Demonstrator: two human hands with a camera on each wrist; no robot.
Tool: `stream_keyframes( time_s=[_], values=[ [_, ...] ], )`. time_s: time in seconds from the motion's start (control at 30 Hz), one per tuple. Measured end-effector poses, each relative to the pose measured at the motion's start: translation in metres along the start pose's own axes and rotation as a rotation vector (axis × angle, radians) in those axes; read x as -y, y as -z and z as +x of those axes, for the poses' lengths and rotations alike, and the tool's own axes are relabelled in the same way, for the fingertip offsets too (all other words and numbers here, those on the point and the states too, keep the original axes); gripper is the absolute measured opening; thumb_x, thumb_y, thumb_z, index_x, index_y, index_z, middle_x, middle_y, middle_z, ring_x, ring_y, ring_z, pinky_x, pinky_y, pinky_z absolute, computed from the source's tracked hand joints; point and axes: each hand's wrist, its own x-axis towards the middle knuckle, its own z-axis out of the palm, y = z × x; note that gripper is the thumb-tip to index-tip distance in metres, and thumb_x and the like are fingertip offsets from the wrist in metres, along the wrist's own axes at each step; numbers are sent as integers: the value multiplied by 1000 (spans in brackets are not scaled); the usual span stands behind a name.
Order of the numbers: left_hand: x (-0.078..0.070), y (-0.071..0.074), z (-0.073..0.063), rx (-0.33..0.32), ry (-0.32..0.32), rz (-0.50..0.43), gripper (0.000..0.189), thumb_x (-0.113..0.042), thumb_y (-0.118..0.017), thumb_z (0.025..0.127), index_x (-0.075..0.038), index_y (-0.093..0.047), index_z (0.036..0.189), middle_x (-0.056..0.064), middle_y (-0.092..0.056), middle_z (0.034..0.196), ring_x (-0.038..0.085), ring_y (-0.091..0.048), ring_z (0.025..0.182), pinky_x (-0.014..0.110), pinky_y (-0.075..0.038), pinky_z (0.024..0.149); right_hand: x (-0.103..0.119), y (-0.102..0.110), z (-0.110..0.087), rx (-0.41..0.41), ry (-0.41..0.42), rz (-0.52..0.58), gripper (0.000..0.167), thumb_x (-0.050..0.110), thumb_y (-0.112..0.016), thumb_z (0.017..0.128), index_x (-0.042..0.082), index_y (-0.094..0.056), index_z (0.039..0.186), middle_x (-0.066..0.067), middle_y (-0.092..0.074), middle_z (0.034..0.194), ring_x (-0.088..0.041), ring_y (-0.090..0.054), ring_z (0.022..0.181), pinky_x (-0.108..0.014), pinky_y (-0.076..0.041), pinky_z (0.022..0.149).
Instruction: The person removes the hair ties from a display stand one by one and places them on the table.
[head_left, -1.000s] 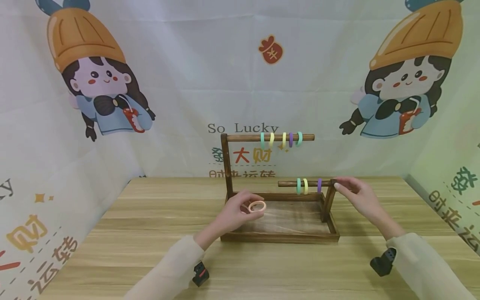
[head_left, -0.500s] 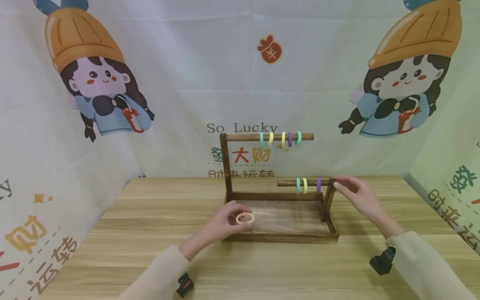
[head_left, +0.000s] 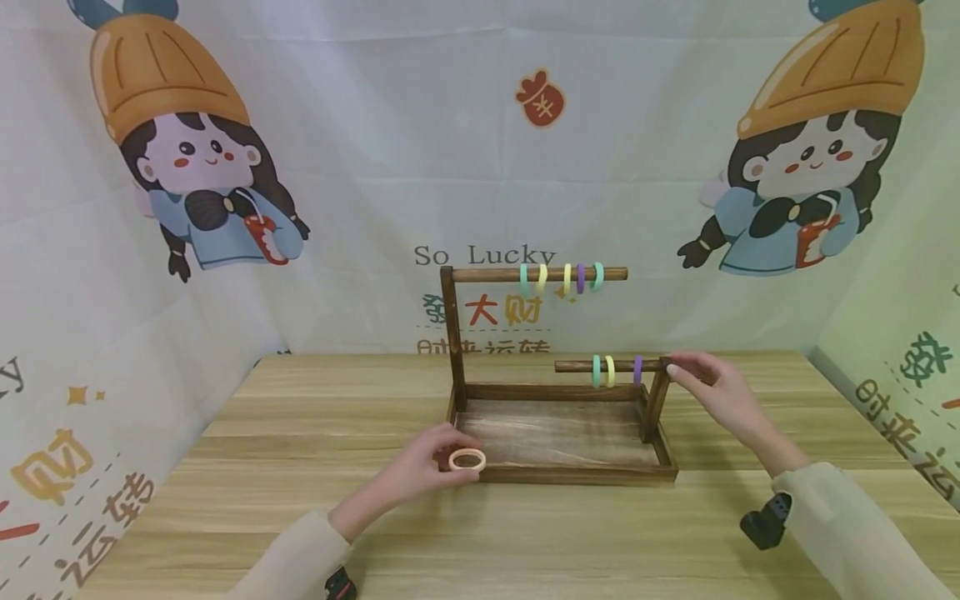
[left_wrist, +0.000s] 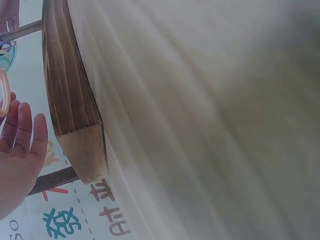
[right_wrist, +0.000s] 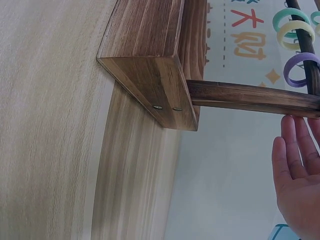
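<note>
My left hand [head_left: 420,465] pinches a peach-orange ring [head_left: 467,469] between thumb and fingers, at the front left corner of a dark wooden rack [head_left: 570,476]. In the left wrist view the ring [left_wrist: 6,92] shows only partly, by the fingers. My right hand [head_left: 718,395] holds the top of the rack's short right post [head_left: 656,408], thumb in front; in the right wrist view its fingers [right_wrist: 295,145] reach up to the post's end. On the upper rod [head_left: 487,275] hang several green, yellow and purple rings. The lower rod [head_left: 572,367] carries a green ring [head_left: 596,372], a yellow ring [head_left: 611,372] and a purple ring [head_left: 637,370].
The rack's base is a shallow tray, with a tall post [head_left: 453,342] at its left end. It stands on a wood-grain table [head_left: 315,417]. A printed cloth backdrop [head_left: 375,125] hangs behind and at both sides.
My left hand, with the peach-orange ring, has moved left and toward me, from over the tray to its front left corner. My right hand stays at the short post.
</note>
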Motion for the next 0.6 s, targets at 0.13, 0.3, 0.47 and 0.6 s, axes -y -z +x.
stream_keyframes(
  time_s=[0.13, 0.3, 0.47, 0.6],
  values=[
    [1, 1, -6, 7, 0, -6, 30, -19, -71, 75, -4, -62, 100, 7, -54, 86, 21, -52, 77, 25, -49, 63, 0, 0, 0, 3, -3, -1, 46, 32, -45, 92, -3, -47, 122, -20, -51, 117, -29, -48, 104, -20, -42, 77],
    [4, 4, -13, 26, 4, 40, 25, -18, -71, 75, -7, -63, 97, 3, -54, 84, 18, -52, 76, 25, -49, 64, 0, 0, 0, 7, -1, 0, 46, 32, -45, 92, -4, -47, 122, -20, -51, 117, -30, -48, 104, -29, -43, 80],
    [6, 7, -22, 50, 34, 41, 24, -21, -71, 75, -10, -63, 96, 4, -54, 86, 20, -51, 80, 25, -48, 65, 0, 0, 0, 12, 5, -4, 46, 31, -45, 93, -4, -46, 122, -21, -51, 117, -32, -48, 104, -40, -42, 82],
    [8, 8, -28, 63, 38, 34, 25, -25, -70, 76, -10, -64, 94, 4, -53, 86, 20, -52, 78, 25, -49, 64, -1, 0, 0, 11, 4, 2, 46, 31, -44, 93, -4, -46, 122, -21, -51, 117, -32, -48, 104, -43, -41, 82]
  ],
)
